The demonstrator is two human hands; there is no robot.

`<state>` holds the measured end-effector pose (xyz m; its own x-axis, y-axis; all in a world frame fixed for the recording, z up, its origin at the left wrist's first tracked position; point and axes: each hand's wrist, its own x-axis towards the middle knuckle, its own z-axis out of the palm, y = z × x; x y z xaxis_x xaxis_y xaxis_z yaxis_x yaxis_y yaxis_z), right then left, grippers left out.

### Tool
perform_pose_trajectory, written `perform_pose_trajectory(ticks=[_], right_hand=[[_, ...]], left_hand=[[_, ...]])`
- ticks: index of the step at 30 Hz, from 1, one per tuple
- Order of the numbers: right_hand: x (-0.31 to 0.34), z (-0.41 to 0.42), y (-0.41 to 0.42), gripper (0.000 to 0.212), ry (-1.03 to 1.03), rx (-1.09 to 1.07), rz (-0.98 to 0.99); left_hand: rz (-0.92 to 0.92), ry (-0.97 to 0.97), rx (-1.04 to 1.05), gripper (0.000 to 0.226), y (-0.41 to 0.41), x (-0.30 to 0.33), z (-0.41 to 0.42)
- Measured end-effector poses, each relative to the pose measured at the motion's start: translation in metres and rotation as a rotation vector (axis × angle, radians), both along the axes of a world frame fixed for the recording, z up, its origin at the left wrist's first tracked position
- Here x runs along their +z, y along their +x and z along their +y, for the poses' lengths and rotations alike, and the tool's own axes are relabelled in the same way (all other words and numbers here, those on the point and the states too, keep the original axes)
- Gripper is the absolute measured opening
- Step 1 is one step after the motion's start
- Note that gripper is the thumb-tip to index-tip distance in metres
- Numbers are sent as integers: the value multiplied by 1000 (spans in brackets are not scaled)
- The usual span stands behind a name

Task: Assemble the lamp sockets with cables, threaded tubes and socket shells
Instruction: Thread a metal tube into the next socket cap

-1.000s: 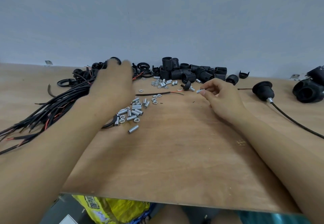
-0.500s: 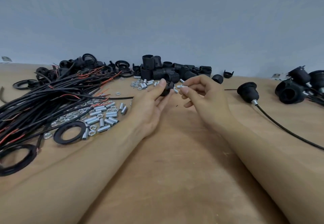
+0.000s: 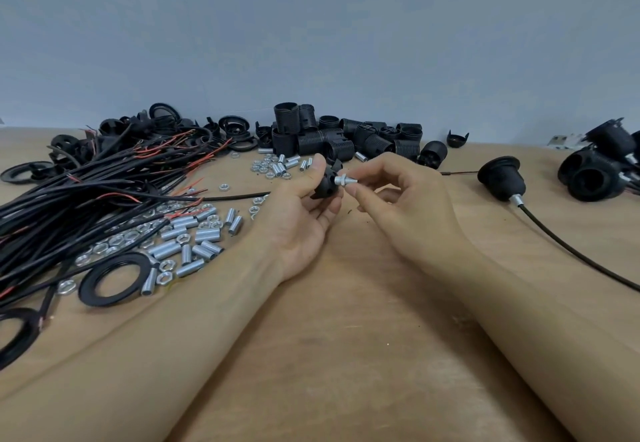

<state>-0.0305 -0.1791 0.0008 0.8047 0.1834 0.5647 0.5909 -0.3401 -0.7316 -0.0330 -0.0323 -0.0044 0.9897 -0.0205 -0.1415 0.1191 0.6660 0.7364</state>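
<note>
Black plastic, the socket cap (image 3: 327, 183) sits pinched in my left hand (image 3: 299, 220), turned sideways so its hole faces my right hand (image 3: 398, 195), whose fingertips pinch one silver threaded tube (image 3: 346, 180) with its nut against that hole for screwing in. Left of my grip lie loose tubes (image 3: 194, 237) and cables (image 3: 86, 199), too many to count; right, one finished socket (image 3: 502, 178).

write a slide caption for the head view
Left hand holds a black socket cap while right hand pinches a threaded tube in it.
</note>
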Motion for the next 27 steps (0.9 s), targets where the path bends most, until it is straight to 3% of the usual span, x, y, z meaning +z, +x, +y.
perform_pose_trajectory(ticks=[8,17,19,27], right_hand=[[3,0,-1,10,53,4,64],[1,-3,4,10,117,34,129],[0,-4,5,6,188,79,206],[-2,-1,6,38,187,108,418]], left_hand=[[-44,61,-23,15,1,-3,-1],[-138,127,-15,35,1,-4,-1],[-188,150,0,23,1,-5,-2],[-235,200,13,20,-3,-3,-5]])
